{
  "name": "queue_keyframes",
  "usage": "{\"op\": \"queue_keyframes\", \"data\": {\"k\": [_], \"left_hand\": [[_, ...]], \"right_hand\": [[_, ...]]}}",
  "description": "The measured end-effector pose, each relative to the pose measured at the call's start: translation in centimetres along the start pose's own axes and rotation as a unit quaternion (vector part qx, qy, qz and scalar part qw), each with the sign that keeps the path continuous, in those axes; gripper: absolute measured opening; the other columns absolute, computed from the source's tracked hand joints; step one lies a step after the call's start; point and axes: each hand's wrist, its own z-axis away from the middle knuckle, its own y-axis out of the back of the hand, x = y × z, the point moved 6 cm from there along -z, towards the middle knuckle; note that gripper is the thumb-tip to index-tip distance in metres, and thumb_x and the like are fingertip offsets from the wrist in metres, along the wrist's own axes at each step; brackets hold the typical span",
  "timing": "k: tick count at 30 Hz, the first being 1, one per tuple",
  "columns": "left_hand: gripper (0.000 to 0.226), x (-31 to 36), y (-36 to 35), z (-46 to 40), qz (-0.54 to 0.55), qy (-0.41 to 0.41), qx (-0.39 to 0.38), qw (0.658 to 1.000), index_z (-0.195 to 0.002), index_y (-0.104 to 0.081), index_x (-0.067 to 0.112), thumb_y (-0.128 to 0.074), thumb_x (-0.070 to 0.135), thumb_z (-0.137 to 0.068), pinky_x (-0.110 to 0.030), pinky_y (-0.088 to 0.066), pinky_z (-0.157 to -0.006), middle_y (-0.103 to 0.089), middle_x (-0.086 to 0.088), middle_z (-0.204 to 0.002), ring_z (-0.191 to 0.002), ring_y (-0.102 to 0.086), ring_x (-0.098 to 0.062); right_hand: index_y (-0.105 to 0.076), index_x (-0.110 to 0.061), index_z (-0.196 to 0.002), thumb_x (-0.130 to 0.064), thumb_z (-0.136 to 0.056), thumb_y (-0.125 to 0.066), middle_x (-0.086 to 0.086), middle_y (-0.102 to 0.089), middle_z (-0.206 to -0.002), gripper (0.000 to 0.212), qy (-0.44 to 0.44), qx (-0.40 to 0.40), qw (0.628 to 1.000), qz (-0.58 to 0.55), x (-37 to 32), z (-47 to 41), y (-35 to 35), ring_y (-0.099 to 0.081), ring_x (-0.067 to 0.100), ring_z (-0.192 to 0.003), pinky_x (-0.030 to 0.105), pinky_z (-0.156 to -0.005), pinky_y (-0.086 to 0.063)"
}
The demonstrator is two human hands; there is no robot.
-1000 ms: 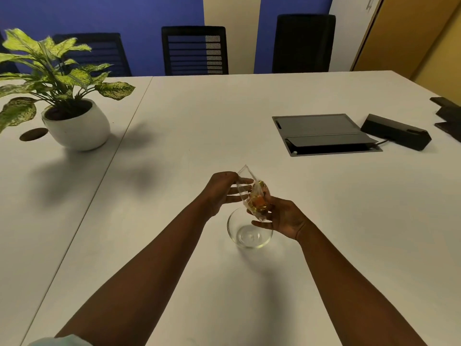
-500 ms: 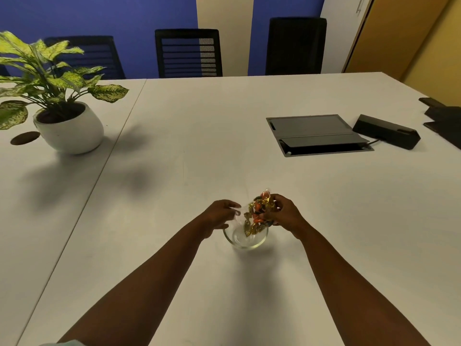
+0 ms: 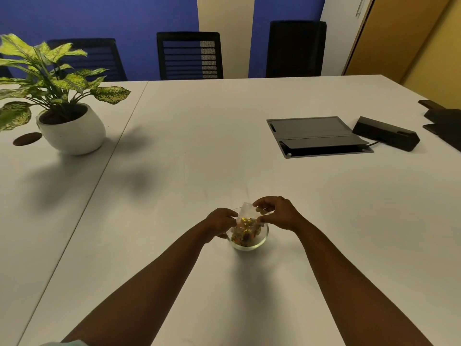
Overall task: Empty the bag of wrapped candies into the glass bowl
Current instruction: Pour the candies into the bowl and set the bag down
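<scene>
A small glass bowl [image 3: 259,242] stands on the white table [image 3: 224,151] in front of me. A clear plastic bag [image 3: 245,209] hangs upside down over it, mouth down in the bowl. Gold and orange wrapped candies [image 3: 245,229] fill the bag's lower part and the bowl. My right hand [image 3: 278,212] pinches the bag's upper end from the right. My left hand [image 3: 220,223] grips the bag's left side at the bowl's rim. Whether the candies lie loose in the bowl or still inside the bag is unclear.
A potted plant in a white pot [image 3: 72,132] stands at the far left, beside a round cable hole [image 3: 27,139]. A grey floor-box lid [image 3: 315,136] and a black device [image 3: 386,133] lie at the far right. Black chairs [image 3: 189,56] line the table's far edge.
The bag went from held upright above the empty bowl to tipped over into it. Candies have dropped down into the bowl. Both hands have lowered to the rim.
</scene>
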Motion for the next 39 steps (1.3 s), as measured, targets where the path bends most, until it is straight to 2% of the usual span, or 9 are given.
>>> {"op": "queue_keyframes", "data": {"k": [6,9,15,20,24,26,29,34,39], "left_hand": [[0.050,-0.1,-0.1,-0.1,-0.014,-0.010,0.014,1.000,-0.134,-0.049,0.008,-0.049,-0.001,-0.085,-0.039,-0.052,-0.085,-0.053,-0.013,-0.136,-0.121,-0.053,-0.030],[0.051,0.0,0.1,-0.1,-0.006,-0.032,0.027,0.999,-0.134,-0.049,0.009,-0.048,-0.004,-0.084,-0.031,-0.053,-0.071,-0.051,-0.010,-0.139,-0.112,-0.052,-0.023],[0.050,0.8,0.8,0.2,0.004,-0.069,0.062,0.996,-0.130,-0.053,0.011,-0.048,-0.006,-0.083,-0.019,-0.048,-0.056,-0.055,-0.006,-0.136,-0.098,-0.053,-0.017],[0.039,1.5,1.1,0.2,0.003,-0.110,0.083,0.990,-0.121,-0.062,0.014,-0.056,0.003,-0.084,-0.019,-0.051,-0.059,-0.061,-0.004,-0.128,-0.099,-0.056,-0.013],[0.021,2.0,1.5,0.4,0.012,-0.136,0.103,0.985,-0.103,-0.070,0.008,-0.060,0.010,-0.085,-0.018,-0.050,-0.056,-0.066,-0.003,-0.103,-0.092,-0.058,-0.014],[0.013,1.8,1.9,0.5,0.027,-0.139,0.112,0.984,-0.091,-0.070,0.008,-0.059,0.010,-0.084,-0.017,-0.050,-0.049,-0.065,-0.002,-0.090,-0.082,-0.059,-0.013],[0.013,0.7,3.1,0.6,0.078,-0.128,0.118,0.982,-0.076,-0.063,0.015,-0.057,0.008,-0.086,-0.013,-0.045,-0.039,-0.065,0.001,-0.075,-0.074,-0.062,-0.011],[0.021,-2.9,6.0,0.6,0.153,-0.061,0.171,0.971,-0.072,-0.057,0.020,-0.052,0.008,-0.089,-0.011,-0.042,-0.038,-0.062,0.001,-0.070,-0.041,-0.061,0.004],[0.024,-8.4,7.5,0.8,0.183,0.035,0.211,0.960,-0.070,-0.054,0.016,-0.048,0.004,-0.089,-0.020,-0.044,-0.047,-0.059,-0.002,-0.071,-0.056,-0.059,-0.015]], "right_hand": [[-0.071,-0.005,-0.104,-0.004,-0.080,-0.065,0.015,-0.074,-0.105,0.025,0.042,0.026,0.998,0.043,-1.3,0.0,0.4,-0.067,0.019,-0.092,0.028,-0.085,-0.053],[-0.075,-0.008,-0.094,-0.010,-0.082,-0.065,0.011,-0.076,-0.100,0.016,0.054,0.042,0.996,0.058,-1.8,0.0,0.5,-0.067,0.017,-0.092,0.032,-0.090,-0.053],[-0.077,-0.012,-0.083,-0.002,-0.078,-0.059,0.005,-0.077,-0.089,0.020,0.088,0.069,0.992,0.064,-3.4,0.0,1.5,-0.064,0.010,-0.081,0.031,-0.082,-0.054],[-0.075,-0.010,-0.082,0.001,-0.078,-0.059,-0.003,-0.071,-0.077,0.021,0.127,0.073,0.988,0.051,-5.2,0.1,2.4,-0.062,0.005,-0.074,0.011,-0.072,-0.047],[-0.074,-0.009,-0.087,0.005,-0.078,-0.059,0.001,-0.070,-0.076,0.023,0.131,0.092,0.987,0.015,-5.7,0.0,2.9,-0.062,-0.008,-0.067,0.001,-0.066,-0.045],[-0.071,-0.011,-0.100,0.000,-0.080,-0.064,0.003,-0.071,-0.085,0.024,0.110,0.101,0.989,-0.021,-5.3,-0.1,2.9,-0.062,-0.007,-0.072,0.003,-0.069,-0.043],[-0.058,-0.015,-0.122,-0.020,-0.083,-0.067,0.003,-0.064,-0.107,0.040,0.026,0.139,0.985,-0.100,-3.3,-0.3,2.7,-0.059,0.013,-0.096,0.018,-0.081,-0.045],[-0.052,-0.010,-0.128,-0.030,-0.088,-0.059,0.015,-0.058,-0.131,0.045,-0.154,0.118,0.978,-0.069,1.3,-0.5,0.8,-0.053,0.029,-0.122,0.038,-0.105,-0.041],[-0.044,-0.010,-0.135,-0.032,-0.090,-0.056,0.014,-0.045,-0.144,0.052,-0.241,0.059,0.968,-0.034,3.7,0.2,-1.3,-0.045,0.032,-0.129,0.043,-0.104,-0.045]]}}
